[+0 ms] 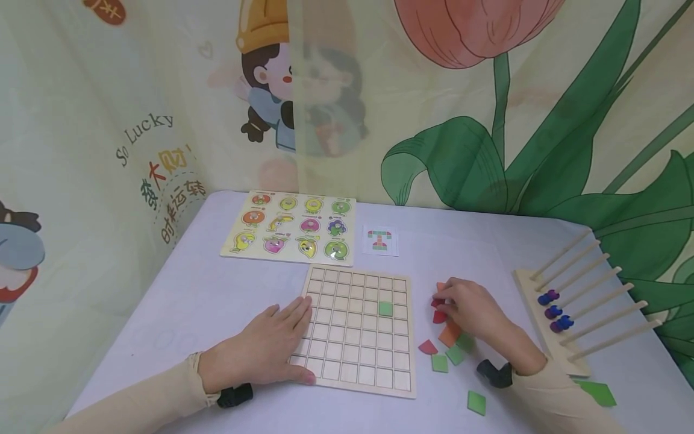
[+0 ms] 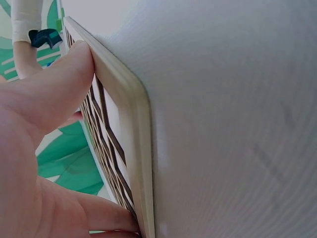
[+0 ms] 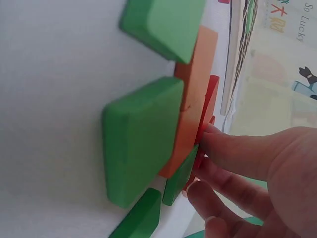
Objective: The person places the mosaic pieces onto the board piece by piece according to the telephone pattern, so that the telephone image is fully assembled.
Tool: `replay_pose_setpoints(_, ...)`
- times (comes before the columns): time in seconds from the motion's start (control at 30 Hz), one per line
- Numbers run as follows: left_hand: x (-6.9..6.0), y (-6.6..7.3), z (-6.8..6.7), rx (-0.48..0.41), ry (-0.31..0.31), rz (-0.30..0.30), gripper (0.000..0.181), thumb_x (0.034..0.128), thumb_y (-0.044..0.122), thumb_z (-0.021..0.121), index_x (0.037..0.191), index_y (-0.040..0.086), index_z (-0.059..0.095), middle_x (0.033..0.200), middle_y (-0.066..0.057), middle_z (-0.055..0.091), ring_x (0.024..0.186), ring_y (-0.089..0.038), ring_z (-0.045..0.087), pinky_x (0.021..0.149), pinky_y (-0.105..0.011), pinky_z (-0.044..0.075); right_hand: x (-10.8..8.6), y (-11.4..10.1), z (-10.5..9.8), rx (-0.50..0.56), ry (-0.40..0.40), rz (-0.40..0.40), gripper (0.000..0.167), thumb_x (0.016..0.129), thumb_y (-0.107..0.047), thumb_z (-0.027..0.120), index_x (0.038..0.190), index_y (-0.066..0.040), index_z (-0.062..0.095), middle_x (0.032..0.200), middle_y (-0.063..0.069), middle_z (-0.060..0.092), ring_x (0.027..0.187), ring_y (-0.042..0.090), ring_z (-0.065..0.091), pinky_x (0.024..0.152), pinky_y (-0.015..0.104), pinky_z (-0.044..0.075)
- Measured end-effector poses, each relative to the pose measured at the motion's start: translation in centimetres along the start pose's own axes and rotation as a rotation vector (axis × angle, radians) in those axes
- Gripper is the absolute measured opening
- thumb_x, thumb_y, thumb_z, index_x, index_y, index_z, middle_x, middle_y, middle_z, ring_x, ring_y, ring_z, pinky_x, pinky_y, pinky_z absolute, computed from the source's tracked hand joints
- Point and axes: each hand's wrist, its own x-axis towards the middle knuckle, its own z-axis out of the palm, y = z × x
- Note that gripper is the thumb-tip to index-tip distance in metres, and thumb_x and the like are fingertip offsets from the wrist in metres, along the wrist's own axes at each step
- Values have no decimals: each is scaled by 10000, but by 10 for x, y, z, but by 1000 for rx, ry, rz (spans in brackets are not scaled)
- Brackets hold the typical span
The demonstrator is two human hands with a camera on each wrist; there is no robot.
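My left hand (image 1: 265,346) lies flat across the left edge of a wooden grid board (image 1: 349,334), fingers straight; in the left wrist view its thumb (image 2: 74,69) touches the board's rim (image 2: 133,109). One green square (image 1: 385,308) sits in a cell at the board's upper right. Right of the board, my right hand (image 1: 477,307) pinches a small red piece (image 1: 436,302) between thumb and fingertips. Another red piece (image 1: 440,317) lies just below it. Orange pieces (image 1: 449,333) and green squares (image 3: 143,141) lie close to that hand, some touching each other.
A fruit picture board (image 1: 287,226) and a small pattern card (image 1: 380,240) lie behind the grid. At the right stands a wooden peg rack (image 1: 547,325) with blue and purple beads. A pink-red piece (image 1: 428,347) and a green square (image 1: 476,402) lie nearer the front.
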Motion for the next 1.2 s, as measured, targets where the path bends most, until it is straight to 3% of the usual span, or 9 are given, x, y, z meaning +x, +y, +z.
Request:
replay_pose_setpoints(0.33, 0, 0, -1, 6, 5, 4, 1154, 819, 809, 608, 1579, -16, 332, 1706, -168, 235, 1591, -295, 240, 1199, -586, 333, -1, -3, 0, -31, 15, -13, 270, 792, -95, 877, 1054, -86, 817, 810, 7, 653, 716, 116, 521, 614, 194, 495)
replay_pose_setpoints(0.7, -1, 0, -1, -1, 10, 8, 1148, 818, 798, 622, 1574, -20, 341, 1703, -172, 241, 1590, -298, 245, 1198, -587, 333, 5, -24, -6, 47, 29, -21, 309, 845, -128, 842, 1149, -92, 794, 891, 16, 699, 723, 106, 543, 604, 185, 486)
replay_pose_setpoints(0.97, -1, -1, 0, -7, 16, 17, 1146, 826, 793, 617, 1573, -30, 334, 1700, -186, 241, 1587, -313, 248, 1196, -591, 336, 19, -43, 0, 75, 44, -126, 272, 859, -156, 834, 1124, -106, 805, 915, -11, 727, 785, 101, 570, 694, 241, 505)
replay_pose_setpoints(1.2, -1, -3, 2, -4, 28, 25, 1154, 820, 803, 611, 1570, -32, 341, 1697, -185, 253, 1583, -310, 258, 1195, -580, 340, 34, -53, 7, 87, 27, -177, 243, 854, -175, 841, 1092, -130, 816, 885, -22, 726, 755, 90, 552, 664, 228, 467)
